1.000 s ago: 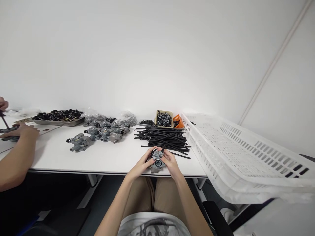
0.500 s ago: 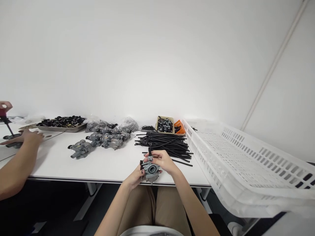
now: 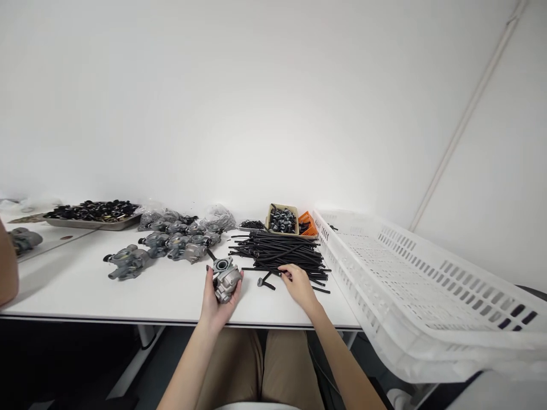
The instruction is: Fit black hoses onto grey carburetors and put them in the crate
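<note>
My left hand (image 3: 217, 304) grips a grey metal carburetor (image 3: 227, 279) just above the table's front edge. Its round bore faces up, and a short black piece sticks out at its upper left. Over the near side of a pile of black rubber hoses (image 3: 290, 249), my right hand (image 3: 298, 286) has its thumb and fingers closed on one hose. Between the hands, a small black part with a grey round end (image 3: 265, 282) lies on the white tabletop.
More carburetors (image 3: 128, 262) sit to the left, some near clear plastic bags (image 3: 217, 217). Behind the hoses are a cream bin (image 3: 268, 219) of small parts and an orange basket (image 3: 308, 221). White crates (image 3: 410, 285) stand right; a metal tray (image 3: 89, 223) and a co-worker's arm (image 3: 7, 267) are left.
My right hand has left the carburetor and moved right to the hoses. My left hand has carried the carburetor left and tilted it. The small black part now shows on the table.
</note>
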The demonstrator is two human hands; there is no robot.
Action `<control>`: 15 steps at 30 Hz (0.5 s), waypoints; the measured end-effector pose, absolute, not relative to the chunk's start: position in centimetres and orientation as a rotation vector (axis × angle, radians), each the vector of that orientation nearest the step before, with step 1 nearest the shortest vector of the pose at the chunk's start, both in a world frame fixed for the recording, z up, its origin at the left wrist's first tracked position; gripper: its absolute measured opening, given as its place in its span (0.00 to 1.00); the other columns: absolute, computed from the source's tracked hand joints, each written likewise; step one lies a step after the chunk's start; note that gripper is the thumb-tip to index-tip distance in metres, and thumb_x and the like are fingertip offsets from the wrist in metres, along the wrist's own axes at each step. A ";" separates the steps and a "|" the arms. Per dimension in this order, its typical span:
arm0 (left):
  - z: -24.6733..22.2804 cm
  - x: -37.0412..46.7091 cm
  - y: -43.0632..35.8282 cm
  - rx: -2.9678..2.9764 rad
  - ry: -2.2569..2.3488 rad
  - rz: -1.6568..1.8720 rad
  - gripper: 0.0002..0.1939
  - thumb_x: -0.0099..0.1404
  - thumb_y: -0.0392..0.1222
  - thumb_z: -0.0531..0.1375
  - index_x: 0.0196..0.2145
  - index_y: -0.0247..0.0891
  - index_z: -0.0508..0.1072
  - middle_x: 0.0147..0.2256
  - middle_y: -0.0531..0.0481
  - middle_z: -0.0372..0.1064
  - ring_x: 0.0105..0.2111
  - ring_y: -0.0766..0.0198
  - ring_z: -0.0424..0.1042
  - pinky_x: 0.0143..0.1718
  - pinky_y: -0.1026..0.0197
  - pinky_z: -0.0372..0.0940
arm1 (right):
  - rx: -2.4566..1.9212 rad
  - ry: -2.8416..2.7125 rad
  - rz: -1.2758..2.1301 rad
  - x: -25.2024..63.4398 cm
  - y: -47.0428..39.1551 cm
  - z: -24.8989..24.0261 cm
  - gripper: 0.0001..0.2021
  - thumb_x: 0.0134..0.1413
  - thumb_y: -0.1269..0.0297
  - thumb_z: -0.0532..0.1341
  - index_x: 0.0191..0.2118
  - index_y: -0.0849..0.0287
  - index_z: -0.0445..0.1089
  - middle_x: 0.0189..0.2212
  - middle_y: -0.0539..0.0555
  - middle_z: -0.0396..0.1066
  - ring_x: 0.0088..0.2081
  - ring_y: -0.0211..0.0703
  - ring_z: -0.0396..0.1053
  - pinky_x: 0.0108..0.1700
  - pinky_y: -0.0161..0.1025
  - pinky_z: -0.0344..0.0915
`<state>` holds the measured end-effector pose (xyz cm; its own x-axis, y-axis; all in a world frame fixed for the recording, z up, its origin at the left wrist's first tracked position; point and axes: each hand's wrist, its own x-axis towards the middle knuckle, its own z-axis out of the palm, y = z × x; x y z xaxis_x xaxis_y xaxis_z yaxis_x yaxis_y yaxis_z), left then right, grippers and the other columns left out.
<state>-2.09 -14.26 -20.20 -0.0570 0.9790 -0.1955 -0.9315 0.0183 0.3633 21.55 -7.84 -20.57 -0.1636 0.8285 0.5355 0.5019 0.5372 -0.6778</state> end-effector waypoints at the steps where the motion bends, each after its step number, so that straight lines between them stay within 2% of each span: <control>1: -20.0 -2.1 -14.1 0.092 0.462 1.571 0.23 0.73 0.56 0.53 0.54 0.37 0.70 0.37 0.44 0.78 0.38 0.57 0.80 0.32 0.62 0.77 | -1.127 -1.858 0.379 21.6 -7.7 -20.8 0.12 0.55 0.73 0.59 0.40 0.55 0.79 0.40 0.56 0.79 0.40 0.50 0.75 0.50 0.49 0.70; 4: -19.6 -1.8 -14.0 0.030 0.485 1.555 0.22 0.72 0.55 0.55 0.51 0.34 0.72 0.38 0.42 0.77 0.38 0.57 0.80 0.31 0.61 0.77 | -1.202 -1.946 0.252 20.8 -7.3 -21.0 0.09 0.56 0.73 0.61 0.38 0.55 0.78 0.40 0.57 0.78 0.45 0.52 0.73 0.52 0.48 0.68; 7: -19.3 -1.5 -14.3 0.022 0.499 1.529 0.20 0.72 0.53 0.57 0.49 0.33 0.73 0.38 0.42 0.77 0.37 0.56 0.80 0.31 0.60 0.77 | -1.262 -1.997 0.157 19.5 -7.1 -20.8 0.06 0.55 0.72 0.63 0.36 0.55 0.77 0.38 0.56 0.76 0.45 0.52 0.72 0.49 0.45 0.68; 12: -19.1 -1.3 -14.7 0.012 0.513 1.523 0.18 0.72 0.51 0.57 0.51 0.35 0.72 0.38 0.42 0.77 0.37 0.56 0.80 0.31 0.59 0.77 | -1.290 -2.007 0.006 19.2 -6.3 -19.4 0.15 0.60 0.75 0.58 0.48 0.55 0.74 0.44 0.58 0.72 0.47 0.52 0.70 0.50 0.46 0.68; 15: -19.0 -1.3 -14.7 0.011 0.517 1.514 0.19 0.72 0.51 0.57 0.52 0.34 0.72 0.37 0.41 0.77 0.36 0.55 0.80 0.30 0.59 0.77 | -1.280 -2.035 -0.044 19.7 -5.2 -18.4 0.17 0.58 0.76 0.60 0.51 0.55 0.75 0.46 0.59 0.69 0.50 0.54 0.69 0.50 0.48 0.69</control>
